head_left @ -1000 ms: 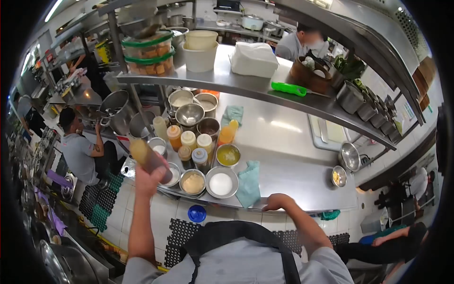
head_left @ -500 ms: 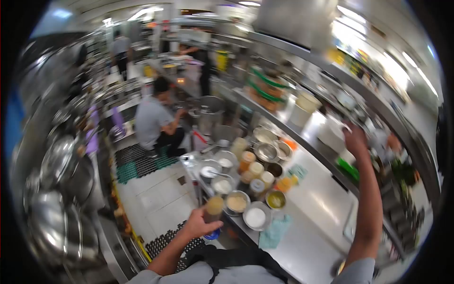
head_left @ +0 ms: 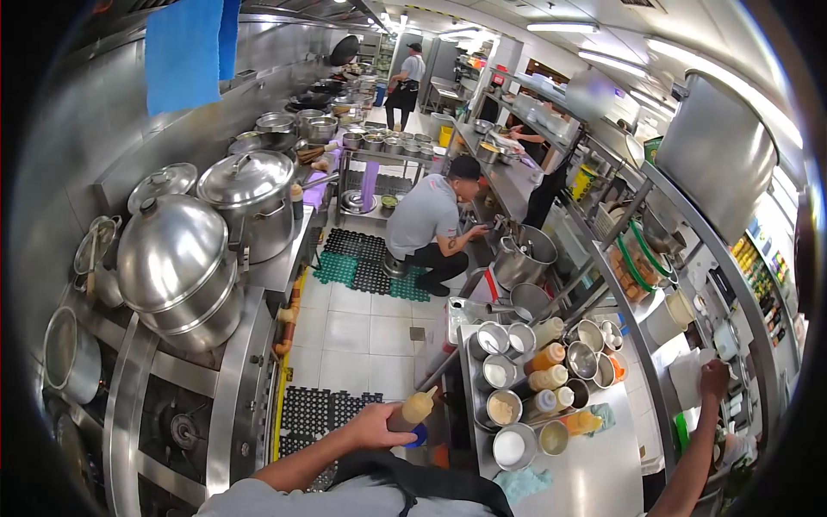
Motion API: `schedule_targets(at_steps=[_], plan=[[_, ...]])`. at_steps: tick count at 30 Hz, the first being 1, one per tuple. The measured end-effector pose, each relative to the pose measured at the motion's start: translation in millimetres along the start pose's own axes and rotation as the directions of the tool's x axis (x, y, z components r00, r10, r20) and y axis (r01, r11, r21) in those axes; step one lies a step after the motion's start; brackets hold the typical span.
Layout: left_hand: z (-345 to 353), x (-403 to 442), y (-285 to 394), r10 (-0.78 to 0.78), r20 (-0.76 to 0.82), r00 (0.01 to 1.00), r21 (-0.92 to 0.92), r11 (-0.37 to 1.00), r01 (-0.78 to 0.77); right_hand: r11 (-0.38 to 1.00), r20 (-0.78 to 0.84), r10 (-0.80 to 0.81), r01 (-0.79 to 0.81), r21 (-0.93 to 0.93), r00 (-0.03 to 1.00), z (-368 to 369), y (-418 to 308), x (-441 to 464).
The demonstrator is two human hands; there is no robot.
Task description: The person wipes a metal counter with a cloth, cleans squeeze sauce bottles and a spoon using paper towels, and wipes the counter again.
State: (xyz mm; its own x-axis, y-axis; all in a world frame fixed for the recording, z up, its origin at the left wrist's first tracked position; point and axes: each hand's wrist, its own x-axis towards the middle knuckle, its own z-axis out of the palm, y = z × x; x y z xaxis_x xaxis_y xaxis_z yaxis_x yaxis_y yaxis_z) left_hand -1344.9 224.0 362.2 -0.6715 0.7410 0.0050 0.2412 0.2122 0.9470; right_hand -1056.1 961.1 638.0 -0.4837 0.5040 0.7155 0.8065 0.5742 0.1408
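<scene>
My left hand (head_left: 376, 428) is wrapped round a squeeze bottle (head_left: 407, 415) with a yellowish nozzle, held tilted beside the front corner of the steel counter (head_left: 594, 470). A blue round thing shows just under that bottle. Far to the right, my right hand (head_left: 713, 379) reaches into the shelf with curled fingers at the edge of a white container (head_left: 686, 379); its exact kind is unclear. Between my arms stand steel bowls, one with white powder (head_left: 510, 447) and another with a tan powder (head_left: 503, 408), beside several more squeeze bottles (head_left: 548, 379).
A person in grey (head_left: 424, 215) crouches in the aisle ahead; another stands farther back (head_left: 405, 82). At left is a stove (head_left: 183, 431) with large lidded pots (head_left: 177, 258). A teal cloth (head_left: 524, 485) lies on the counter's near edge. Rubber mats (head_left: 327, 422) cover parts of the floor.
My view has swung left, bringing the stove and pots fully into sight. The left hand still grips the squeeze bottle, and my right hand stays at the white container.
</scene>
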Motion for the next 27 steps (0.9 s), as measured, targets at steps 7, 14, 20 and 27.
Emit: schedule_targets(at_steps=[7, 14, 20, 27], plan=[[-0.2, 13.7, 29.9, -0.091, 0.125, 0.988, -0.005, 0.996, 0.093, 0.999, 0.174, 0.047, -0.045, -0.016, 0.984, 35.7, 47.6, -8.5], [53.6, 62.1, 38.1, 0.293, 0.194, 0.936, -0.161, 0.951, -0.265, 0.268, 0.287, 0.240, -0.347, 0.898, 0.927, -102.6, -111.2, -98.3], [115.7, 84.6, 125.3, 0.507, 0.274, 0.817, -0.169, 0.862, -0.479, -0.096, 0.487, -0.055, -0.490, 0.866, 0.871, -180.6, -345.5, -226.7], [150.2, 100.1, 131.3, 0.552, 0.497, 0.670, -0.521, 0.807, -0.278, -0.101, 0.338, -0.174, -0.358, 0.928, 0.925, -200.1, -358.0, -241.1]])
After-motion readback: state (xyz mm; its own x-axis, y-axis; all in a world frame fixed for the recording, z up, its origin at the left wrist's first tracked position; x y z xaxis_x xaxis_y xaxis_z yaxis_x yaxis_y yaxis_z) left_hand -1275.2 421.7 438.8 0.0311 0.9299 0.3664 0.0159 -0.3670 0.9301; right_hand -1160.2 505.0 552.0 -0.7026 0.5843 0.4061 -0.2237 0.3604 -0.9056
